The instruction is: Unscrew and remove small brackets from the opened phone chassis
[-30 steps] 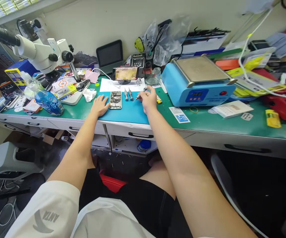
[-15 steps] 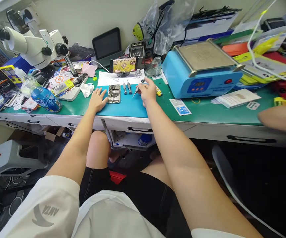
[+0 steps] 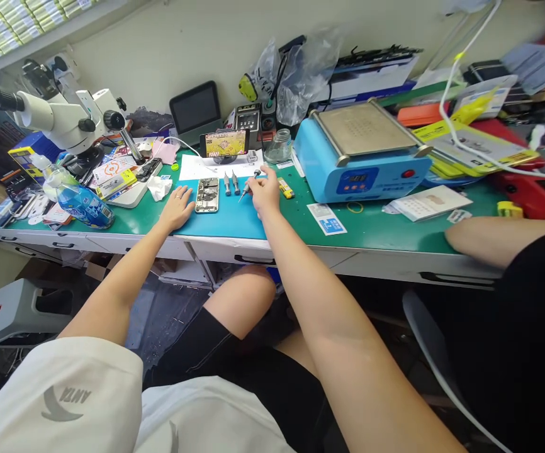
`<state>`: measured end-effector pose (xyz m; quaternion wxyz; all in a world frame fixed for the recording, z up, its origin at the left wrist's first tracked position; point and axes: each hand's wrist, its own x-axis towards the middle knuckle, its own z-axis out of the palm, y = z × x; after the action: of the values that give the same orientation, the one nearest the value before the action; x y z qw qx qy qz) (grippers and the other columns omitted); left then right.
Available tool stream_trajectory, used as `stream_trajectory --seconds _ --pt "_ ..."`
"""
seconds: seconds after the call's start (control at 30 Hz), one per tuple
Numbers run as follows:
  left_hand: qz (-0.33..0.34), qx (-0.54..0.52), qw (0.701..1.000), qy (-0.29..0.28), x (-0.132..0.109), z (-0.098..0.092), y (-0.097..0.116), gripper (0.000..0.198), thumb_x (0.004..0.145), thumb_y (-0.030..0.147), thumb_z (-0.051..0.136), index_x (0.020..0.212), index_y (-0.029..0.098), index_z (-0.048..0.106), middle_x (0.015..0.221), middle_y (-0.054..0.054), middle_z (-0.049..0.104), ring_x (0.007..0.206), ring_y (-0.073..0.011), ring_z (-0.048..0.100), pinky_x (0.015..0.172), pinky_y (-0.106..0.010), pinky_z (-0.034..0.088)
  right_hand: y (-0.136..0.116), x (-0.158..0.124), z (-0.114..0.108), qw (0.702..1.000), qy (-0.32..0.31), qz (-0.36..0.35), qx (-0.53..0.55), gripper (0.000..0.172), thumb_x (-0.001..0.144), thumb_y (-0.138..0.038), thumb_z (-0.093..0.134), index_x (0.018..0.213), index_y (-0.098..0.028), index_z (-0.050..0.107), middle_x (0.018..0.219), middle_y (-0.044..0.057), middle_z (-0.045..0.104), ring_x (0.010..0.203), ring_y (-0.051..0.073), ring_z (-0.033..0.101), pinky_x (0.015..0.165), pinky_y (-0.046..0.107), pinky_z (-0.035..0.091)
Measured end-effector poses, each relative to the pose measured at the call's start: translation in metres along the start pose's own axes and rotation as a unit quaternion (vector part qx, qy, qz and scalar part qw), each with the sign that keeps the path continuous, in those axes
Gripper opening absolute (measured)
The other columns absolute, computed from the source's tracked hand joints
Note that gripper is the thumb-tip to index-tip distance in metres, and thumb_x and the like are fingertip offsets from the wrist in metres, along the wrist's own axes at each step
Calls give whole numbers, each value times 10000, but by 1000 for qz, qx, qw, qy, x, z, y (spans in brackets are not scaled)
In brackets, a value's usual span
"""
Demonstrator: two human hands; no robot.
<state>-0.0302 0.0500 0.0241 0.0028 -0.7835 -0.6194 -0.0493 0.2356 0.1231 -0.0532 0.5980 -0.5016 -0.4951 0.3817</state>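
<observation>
My right hand (image 3: 265, 192) is closed around a slim screwdriver (image 3: 248, 189), its tip slanting down to the left over the blue mat (image 3: 216, 225). Flat on the mat's left edge rests my left hand (image 3: 178, 208), fingers spread and holding nothing. Just right of those fingers lies an opened phone (image 3: 207, 195) with its inner parts showing. Two more screwdrivers (image 3: 231, 183) lie side by side between the phone and my right hand. Behind them a phone with a lit screen (image 3: 225, 143) leans on a stand.
A blue heating-plate machine (image 3: 362, 157) stands to the right, and a white microscope (image 3: 72, 119) at the left. A bottle of blue liquid (image 3: 84, 204) is near the left front. Another person's arm (image 3: 499, 239) rests on the right table edge. A grey stool (image 3: 22, 311) stands lower left.
The camera view has shifted, with the bench things appearing lower and a little to the left. My knee has swung right. Both hands keep their places, the screwdriver still held.
</observation>
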Motion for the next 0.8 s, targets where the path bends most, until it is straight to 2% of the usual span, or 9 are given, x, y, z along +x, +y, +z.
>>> stream_trajectory --seconds 0.13,0.3,0.47,0.53,0.6,0.7,0.8 --pt "14 -19 1000 4 -3 1 -1 618 1023 369 352 1555 60 391 1672 -165 327 1585 -274 231 1324 -419 162 -7 -8 -2 1000 2 -3 -12 561 870 -410 584 1383 -205 486 801 4 660 693 170 634 728 350 572" --pt "50 -39 998 13 -3 7 -3 653 1010 417 407 1542 38 397 1650 -195 354 1566 -310 275 1318 -435 193 -9 -12 -3 1000 5 -10 -18 599 841 -412 579 1395 -202 486 838 19 670 736 178 649 727 348 568" --pt "145 -72 986 45 -6 11 -4 736 993 495 462 1554 34 350 1619 -248 354 1545 -376 280 1293 -529 236 -7 -11 -5 998 16 -16 -66 573 825 -454 621 1341 -210 573 864 35 664 666 174 605 672 363 560" --pt "216 -92 970 56 -5 10 -6 738 964 543 520 1536 95 390 1592 -218 394 1515 -366 322 1272 -527 287 -9 -12 -5 994 23 -22 -102 549 802 -452 656 1295 -210 627 931 53 665 652 165 593 687 381 567" --pt "285 -112 950 65 -3 10 -5 651 965 531 528 1496 164 445 1542 -190 448 1456 -343 397 1231 -536 345 -13 -14 -5 989 32 -32 -141 517 769 -434 698 1233 -206 681 1007 73 658 667 163 599 744 411 578" --pt "383 -133 912 64 4 8 7 533 965 486 542 1391 166 543 1430 -210 528 1331 -352 501 1134 -566 423 -18 -18 -1 980 38 -45 -191 444 745 -434 733 1127 -208 737 1061 86 638 674 162 607 800 436 589" --pt "505 -134 852 29 8 6 35 375 981 437 543 1259 206 642 1262 -146 645 1100 -264 620 988 -437 519 -26 -19 4 974 42 -48 -219 399 764 -487 717 1049 -210 756 1066 95 639 669 169 620 784 444 606"
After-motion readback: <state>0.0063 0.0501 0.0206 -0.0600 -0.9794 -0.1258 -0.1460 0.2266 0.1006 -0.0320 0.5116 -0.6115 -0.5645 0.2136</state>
